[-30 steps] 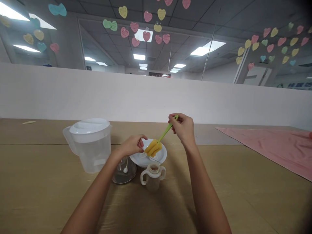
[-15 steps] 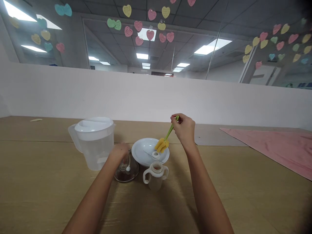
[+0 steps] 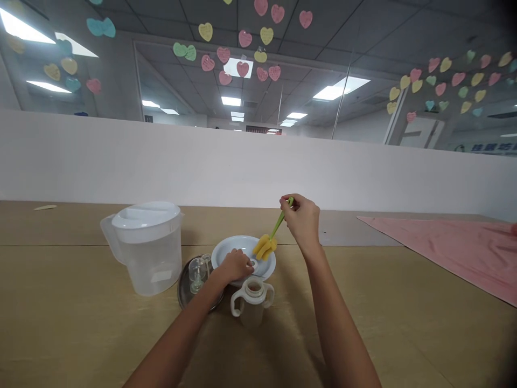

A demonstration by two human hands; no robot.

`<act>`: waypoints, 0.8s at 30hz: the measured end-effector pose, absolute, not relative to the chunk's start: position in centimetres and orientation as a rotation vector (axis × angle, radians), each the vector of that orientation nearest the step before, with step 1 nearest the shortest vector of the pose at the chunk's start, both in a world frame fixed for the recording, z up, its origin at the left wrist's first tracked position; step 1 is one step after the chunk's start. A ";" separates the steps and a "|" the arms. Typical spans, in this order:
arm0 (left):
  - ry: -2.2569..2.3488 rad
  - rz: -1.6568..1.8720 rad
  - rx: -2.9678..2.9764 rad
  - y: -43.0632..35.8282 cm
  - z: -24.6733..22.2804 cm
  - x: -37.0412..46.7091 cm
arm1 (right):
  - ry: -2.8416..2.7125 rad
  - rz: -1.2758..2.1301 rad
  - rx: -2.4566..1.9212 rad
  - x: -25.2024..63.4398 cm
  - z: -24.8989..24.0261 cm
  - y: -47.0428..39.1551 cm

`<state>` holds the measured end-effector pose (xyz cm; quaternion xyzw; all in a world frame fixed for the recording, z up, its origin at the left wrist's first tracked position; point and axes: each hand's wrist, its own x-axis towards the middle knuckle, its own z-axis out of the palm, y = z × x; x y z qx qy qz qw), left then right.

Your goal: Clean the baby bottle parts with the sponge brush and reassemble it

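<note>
My right hand [image 3: 302, 218] pinches the green handle of a yellow sponge brush [image 3: 265, 247], its head hanging over the right side of a white bowl [image 3: 226, 245]. At the bowl, my left hand [image 3: 237, 265] has its fingertips closed at a white ring-shaped bottle cap [image 3: 253, 264] lying inside; the grip is partly hidden. Just in front of the bowl stands an uncapped baby bottle [image 3: 253, 304] with two white handles. Left of it, a round metal tray [image 3: 183, 288] bears clear plastic bottle parts [image 3: 197, 272], partly behind my left forearm.
A lidded translucent pitcher [image 3: 149, 253] stands left of the tray. At the right lies a pink cloth [image 3: 452, 248]. A thin flat pale piece [image 3: 45, 207] rests at the back left, and a white partition [image 3: 242, 172] runs behind the table.
My left hand has moved right from the clear parts on the tray to the cap in the bowl. My right hand still holds the brush over the bowl. The view has shifted slightly.
</note>
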<state>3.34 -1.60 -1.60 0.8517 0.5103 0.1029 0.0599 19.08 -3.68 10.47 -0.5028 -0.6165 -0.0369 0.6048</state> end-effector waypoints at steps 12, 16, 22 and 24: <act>1.421 0.714 2.482 -3.1 3.8 1.0 | -1.450 -0.039 -1.177 18.9 10.4 -3.5; 1.233 0.745 2.413 -5.1 6.9 -1.1 | -1.422 -0.042 -1.156 18.7 10.3 -3.5; 1.769 0.049 2.285 -5.6 7.5 -4.9 | -1.405 -0.063 -1.143 18.9 10.3 -3.4; 1.852 -0.089 2.199 -4.9 6.5 -5.6 | -1.407 -0.062 -1.142 19.0 10.2 -3.3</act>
